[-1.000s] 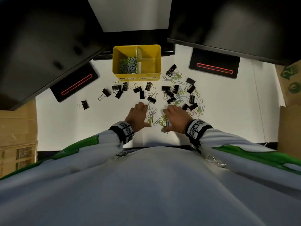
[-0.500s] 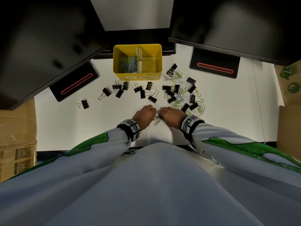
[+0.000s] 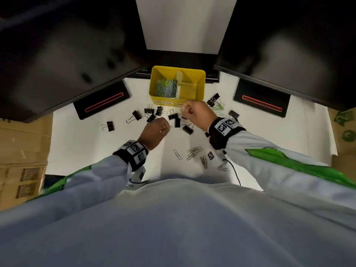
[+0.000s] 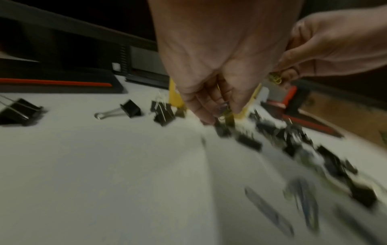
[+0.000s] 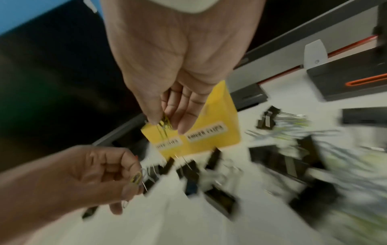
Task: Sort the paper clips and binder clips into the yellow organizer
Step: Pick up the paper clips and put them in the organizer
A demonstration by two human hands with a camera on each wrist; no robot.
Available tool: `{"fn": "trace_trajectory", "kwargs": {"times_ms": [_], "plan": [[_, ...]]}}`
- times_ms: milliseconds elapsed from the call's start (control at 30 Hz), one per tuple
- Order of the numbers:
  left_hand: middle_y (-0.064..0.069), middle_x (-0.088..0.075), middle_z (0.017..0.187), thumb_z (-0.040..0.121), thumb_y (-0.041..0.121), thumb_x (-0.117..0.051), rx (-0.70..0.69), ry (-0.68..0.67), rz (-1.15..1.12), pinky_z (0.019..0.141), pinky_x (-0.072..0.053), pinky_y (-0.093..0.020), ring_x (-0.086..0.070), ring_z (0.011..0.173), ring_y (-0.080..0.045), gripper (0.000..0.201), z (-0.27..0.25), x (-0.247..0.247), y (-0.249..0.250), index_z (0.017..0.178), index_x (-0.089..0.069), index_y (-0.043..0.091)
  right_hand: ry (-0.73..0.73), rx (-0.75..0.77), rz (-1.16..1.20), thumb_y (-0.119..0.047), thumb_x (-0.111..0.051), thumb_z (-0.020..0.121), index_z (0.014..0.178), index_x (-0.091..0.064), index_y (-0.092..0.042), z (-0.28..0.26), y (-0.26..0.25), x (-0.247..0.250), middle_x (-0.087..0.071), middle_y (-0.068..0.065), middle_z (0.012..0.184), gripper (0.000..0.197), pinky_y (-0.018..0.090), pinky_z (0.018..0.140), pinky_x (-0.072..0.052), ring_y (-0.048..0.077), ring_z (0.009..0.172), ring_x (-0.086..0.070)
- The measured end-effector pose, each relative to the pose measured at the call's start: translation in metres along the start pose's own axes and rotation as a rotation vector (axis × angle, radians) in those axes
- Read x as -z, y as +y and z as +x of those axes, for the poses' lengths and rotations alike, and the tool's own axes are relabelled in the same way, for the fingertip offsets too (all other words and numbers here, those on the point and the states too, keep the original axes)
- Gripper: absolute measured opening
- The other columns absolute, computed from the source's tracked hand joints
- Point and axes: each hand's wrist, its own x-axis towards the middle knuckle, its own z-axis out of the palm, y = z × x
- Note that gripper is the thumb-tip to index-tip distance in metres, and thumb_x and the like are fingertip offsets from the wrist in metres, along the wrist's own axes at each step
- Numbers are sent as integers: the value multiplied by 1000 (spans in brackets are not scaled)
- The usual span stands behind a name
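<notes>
The yellow organizer (image 3: 200,81) stands at the back of the white table; its left compartment holds a heap of paper clips (image 3: 166,89), and its right compartment looks bare. My right hand (image 3: 189,110) is raised just in front of the organizer and pinches a bunch of paper clips (image 5: 164,123). My left hand (image 3: 160,128) is lifted lower and to the left, and it also pinches paper clips (image 4: 223,109). Black binder clips (image 3: 150,117) lie scattered below the organizer. Several loose paper clips (image 3: 193,153) lie near the table's front edge.
Two black stands with red slots (image 3: 102,103) (image 3: 262,102) flank the organizer under dark overhanging screens. More binder and paper clips (image 3: 216,105) lie right of the organizer. Cardboard boxes (image 3: 23,147) stand at both table sides. A thin black cable (image 3: 234,172) runs off the front edge.
Both hands closed on paper clips near the front of the table, then lifted and moved forward toward the organizer. Fewer clips lie at the front than before.
</notes>
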Motion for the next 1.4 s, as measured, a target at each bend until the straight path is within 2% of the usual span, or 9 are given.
{"fn": "trace_trajectory", "kwargs": {"times_ms": [167,267,367,533,633,800,1133,1300,1400], "plan": [[-3,-69,84,89,16,-55,175,287,-23,71,-49,-27,-62,77,-20,8,61,63,20,89,-62,13,215,-114,117,-18,-65,89,85,-61,-19,77,-44,8,-64,1,79,5,27,62,-51,17,72,-62],[-6,-67,86,87,10,-47,234,223,194,66,-42,-26,-65,85,-26,16,99,85,30,85,-62,15,195,-186,57,-19,-67,87,88,-63,-14,111,-52,10,-68,3,85,7,36,72,-58,22,80,-67],[-15,-65,115,89,7,-48,213,153,231,86,-49,-35,-61,106,-32,28,110,89,40,112,-64,6,121,-223,-75,-25,-69,87,106,-63,-11,120,-48,14,-68,9,106,25,36,89,-53,23,99,-64],[-15,-61,111,89,9,-56,-1,169,209,87,-50,-41,-58,101,-29,23,78,57,30,112,-60,7,117,-51,-143,-26,-64,89,116,-61,-16,70,-23,23,-59,6,118,29,36,92,-50,19,101,-60],[-7,-58,98,84,16,-68,-71,-139,197,77,-52,-42,-57,80,-21,23,43,22,4,104,-59,12,0,57,-187,-20,-61,91,105,-62,-16,13,9,17,-61,3,107,15,36,81,-54,18,89,-61],[-8,-47,113,79,11,-75,-188,-520,424,74,-50,-35,-53,80,-20,42,-2,-29,-27,115,-53,10,-361,-41,-385,-26,-60,91,96,-59,-18,-74,64,-2,-58,-2,96,9,30,69,-48,19,83,-59],[-16,-52,105,89,5,-57,-378,-598,627,68,-51,-44,-54,95,-30,9,-5,-69,-10,98,-56,2,-437,-186,-596,-28,-53,95,135,-44,-16,-159,114,-22,-49,2,133,43,37,78,-52,25,112,-57],[-3,-56,88,91,15,-59,-202,-614,322,70,-42,-31,-53,81,-21,8,-7,-81,7,93,-53,10,-400,-184,-584,-27,-46,99,125,-50,-13,-152,114,-28,-55,5,124,31,36,75,-50,27,105,-59],[-3,-64,86,89,17,-65,-127,-562,242,69,-44,-28,-58,77,-20,28,-5,-92,21,110,-48,13,-287,-262,-485,-28,-45,99,110,-55,-12,-142,108,-39,-62,7,111,23,36,73,-52,28,92,-62]]}}
